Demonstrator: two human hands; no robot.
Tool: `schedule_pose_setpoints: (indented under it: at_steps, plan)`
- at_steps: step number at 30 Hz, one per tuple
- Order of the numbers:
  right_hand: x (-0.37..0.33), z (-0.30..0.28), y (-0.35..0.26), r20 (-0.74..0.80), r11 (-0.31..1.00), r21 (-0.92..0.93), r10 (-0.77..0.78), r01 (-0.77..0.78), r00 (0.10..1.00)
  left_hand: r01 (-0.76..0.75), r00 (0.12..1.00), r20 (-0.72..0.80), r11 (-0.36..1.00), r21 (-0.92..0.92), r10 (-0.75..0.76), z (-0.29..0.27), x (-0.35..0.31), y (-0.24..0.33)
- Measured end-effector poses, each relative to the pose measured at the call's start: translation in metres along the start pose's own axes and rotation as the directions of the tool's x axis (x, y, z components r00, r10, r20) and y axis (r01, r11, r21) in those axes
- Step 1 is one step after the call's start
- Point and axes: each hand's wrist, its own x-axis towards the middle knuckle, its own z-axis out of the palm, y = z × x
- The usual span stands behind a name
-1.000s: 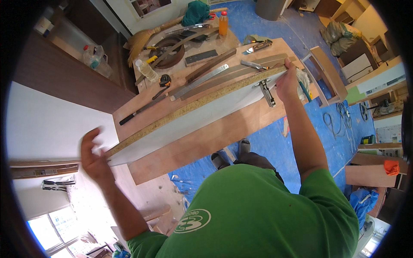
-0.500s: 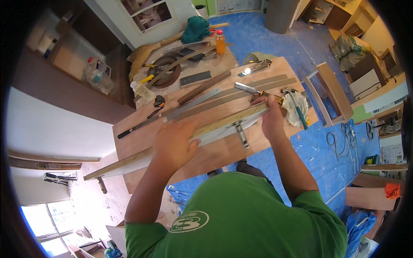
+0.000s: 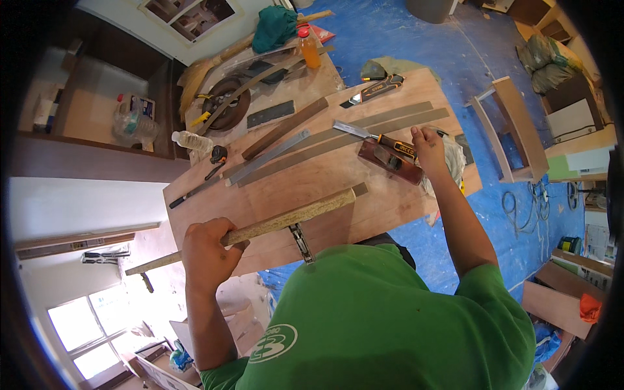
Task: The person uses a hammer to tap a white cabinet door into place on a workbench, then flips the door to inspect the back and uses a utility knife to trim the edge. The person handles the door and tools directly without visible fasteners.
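My left hand (image 3: 211, 253) wraps around a long board (image 3: 296, 216) standing on its narrow edge. Two metal cabinet hinges stick out from its near side: one hinge (image 3: 301, 243) near the middle, another hinge (image 3: 147, 282) at the left end. On the right of the workbench (image 3: 273, 257), my right hand (image 3: 429, 151) is closed at the handle end of a chisel (image 3: 383, 142); its fingers hide what they grip. A reddish-brown hand plane (image 3: 390, 162) lies under the chisel. Behind my right hand is a crumpled pale cloth (image 3: 458, 156), partly covered by the forearm.
Wood strips (image 3: 390, 130), a metal straightedge (image 3: 270, 158), a utility knife (image 3: 374, 91) and a tape measure (image 3: 219, 154) lie across the bench. Beyond are a clear bottle (image 3: 192, 141) and an orange drink bottle (image 3: 309, 49). A wooden frame (image 3: 510, 133) stands on blue sheeting (image 3: 390, 32).
My right hand has let go of the board and moved right to the tools, uncovering the hand plane. My left hand has shifted left along the board, which now sits nearer to me.
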Motion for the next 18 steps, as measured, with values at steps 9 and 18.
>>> schedule_pose_setpoints:
  at_steps: [9,18]
  plan:
    - [-0.024,0.018,-0.001,0.066,0.996,0.014,-0.089,0.089,0.994,0.039,0.999,0.032,0.999,0.017,-0.039,0.0,0.007,0.005]
    - [-0.066,0.022,0.0,0.252,0.988,-0.151,-0.003,0.043,0.968,0.09,0.996,0.023,0.994,-0.069,-0.088,0.006,0.004,-0.001]
